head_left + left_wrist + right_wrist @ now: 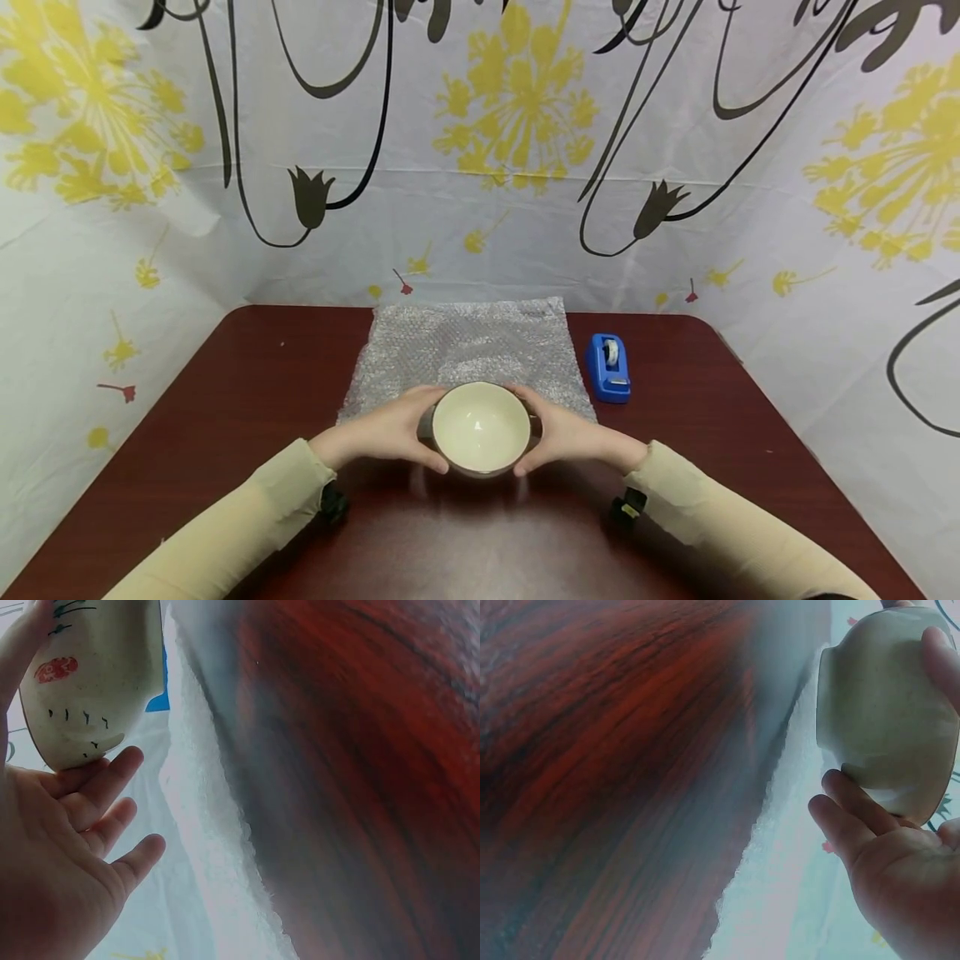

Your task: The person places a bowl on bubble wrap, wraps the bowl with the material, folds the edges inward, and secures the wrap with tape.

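A cream-coloured bowl (481,427) is held between both hands, its open top facing the head camera. My left hand (396,427) grips its left side, with the thumb along the near part of the rim. On the opposite side my right hand (561,430) grips it the same way. Seen from the left wrist, the bowl's outer wall (97,694) bears a red stamp and small dark marks. Its foot and plain outer wall (889,705) show in the right wrist view, apart from the tabletop, with fingers (859,806) beneath its side.
A sheet of bubble wrap (468,342) lies flat on the dark red wooden table (247,375), beyond the bowl. To its right stands a blue tape dispenser (608,368) with a roll in it. Patterned white cloth (465,225) hangs behind and beside the table.
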`<state>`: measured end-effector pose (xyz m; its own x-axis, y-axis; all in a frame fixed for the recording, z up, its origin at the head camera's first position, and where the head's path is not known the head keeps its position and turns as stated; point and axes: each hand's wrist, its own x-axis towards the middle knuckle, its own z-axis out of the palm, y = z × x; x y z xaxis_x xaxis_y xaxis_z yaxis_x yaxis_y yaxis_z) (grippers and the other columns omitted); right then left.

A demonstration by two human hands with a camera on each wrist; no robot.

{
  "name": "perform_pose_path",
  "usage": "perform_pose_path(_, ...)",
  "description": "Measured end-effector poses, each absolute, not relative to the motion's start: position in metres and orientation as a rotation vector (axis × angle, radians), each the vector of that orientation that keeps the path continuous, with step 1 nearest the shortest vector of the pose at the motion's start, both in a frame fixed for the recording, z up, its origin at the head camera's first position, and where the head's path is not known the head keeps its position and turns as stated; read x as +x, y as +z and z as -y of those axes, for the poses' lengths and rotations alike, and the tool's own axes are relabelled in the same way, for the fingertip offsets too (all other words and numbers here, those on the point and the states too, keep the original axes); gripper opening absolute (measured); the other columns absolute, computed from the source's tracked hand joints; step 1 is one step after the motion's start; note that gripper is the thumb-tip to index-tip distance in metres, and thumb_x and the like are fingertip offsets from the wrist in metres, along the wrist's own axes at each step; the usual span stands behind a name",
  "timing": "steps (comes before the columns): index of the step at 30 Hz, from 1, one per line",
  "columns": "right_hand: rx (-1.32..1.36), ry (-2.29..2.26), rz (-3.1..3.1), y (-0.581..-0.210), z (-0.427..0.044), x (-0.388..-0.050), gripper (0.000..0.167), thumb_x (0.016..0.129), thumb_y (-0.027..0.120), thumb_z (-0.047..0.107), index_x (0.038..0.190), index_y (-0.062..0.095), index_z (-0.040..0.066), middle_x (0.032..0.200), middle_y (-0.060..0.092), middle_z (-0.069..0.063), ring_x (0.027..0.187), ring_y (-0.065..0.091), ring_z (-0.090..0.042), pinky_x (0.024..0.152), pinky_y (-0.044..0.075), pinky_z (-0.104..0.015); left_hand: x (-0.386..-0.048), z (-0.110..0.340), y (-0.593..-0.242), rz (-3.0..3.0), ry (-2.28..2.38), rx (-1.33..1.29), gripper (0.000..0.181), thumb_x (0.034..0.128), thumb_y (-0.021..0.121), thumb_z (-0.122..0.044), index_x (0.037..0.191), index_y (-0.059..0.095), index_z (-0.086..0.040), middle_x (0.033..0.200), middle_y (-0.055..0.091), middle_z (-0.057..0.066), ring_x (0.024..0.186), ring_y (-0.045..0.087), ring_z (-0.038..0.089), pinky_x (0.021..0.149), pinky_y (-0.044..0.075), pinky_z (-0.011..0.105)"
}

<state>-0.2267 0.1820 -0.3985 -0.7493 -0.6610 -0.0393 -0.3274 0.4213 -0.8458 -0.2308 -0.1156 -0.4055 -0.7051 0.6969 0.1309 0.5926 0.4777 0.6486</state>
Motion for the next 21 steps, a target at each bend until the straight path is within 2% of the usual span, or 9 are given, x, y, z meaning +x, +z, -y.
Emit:
perform_pose_path(9,-0.822,-1.350,-2.218,-0.397,-0.181,-0.230,0.112,0.065,0.091,0.009,0.149,0.017,-0.002,0.144,0.037,-0.024,0.130,0.040,-0.038,0.099,0.044,-0.043,-0.233,0.118,-0.401,-2.543,1.075,1.105,0.101,0.0652,0.088,-0.046,0.147,0.040,-0.010,0.144,0.045,0.010,0.134,0.037,0.029,0.106,0.033,0.053)
perform_pose_path(21,-0.834,-1.372,-2.187,-0.387,-0.178,-0.232,0.110,0.067,0.089,0.008,0.149,0.017,0.000,0.145,0.034,-0.021,0.132,0.039,-0.038,0.101,0.043,-0.046,-0.232,0.120,-0.396,-2.573,1.073,0.998,0.104,0.0640,0.088,-0.046,0.147,0.039,-0.007,0.144,0.044,0.012,0.134,0.039,0.028,0.105,0.036,0.050)
